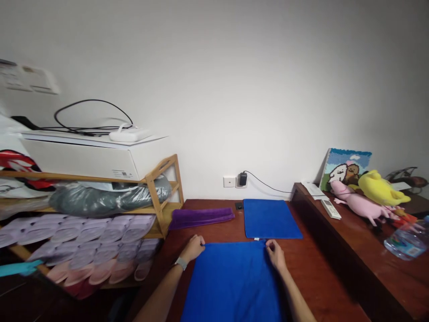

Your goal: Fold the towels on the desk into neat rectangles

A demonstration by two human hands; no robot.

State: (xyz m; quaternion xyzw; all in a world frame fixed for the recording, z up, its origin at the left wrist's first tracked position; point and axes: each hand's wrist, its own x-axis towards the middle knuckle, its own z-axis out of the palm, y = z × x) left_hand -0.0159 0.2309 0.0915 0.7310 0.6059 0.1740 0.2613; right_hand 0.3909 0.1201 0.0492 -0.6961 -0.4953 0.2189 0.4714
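Observation:
A large blue cloth (234, 281) lies spread over the near part of the brown table. My left hand (194, 248) pinches its far left corner, with a watch on the wrist. At the far right corner my right hand (275, 255) is closed on the same cloth, close to a small white tag on its far edge. Just beyond, a folded blue cloth (272, 219) lies flat. A folded purple cloth (202, 217) rests at the back left of the table.
A wooden rack (156, 197) on the left holds slippers (95, 228), a wrapped bundle and a white box (87, 154). On the raised right surface are plush toys (358, 203), a remote (331, 209) and a plastic bottle (407, 243). A charger (243, 179) sits in the wall socket.

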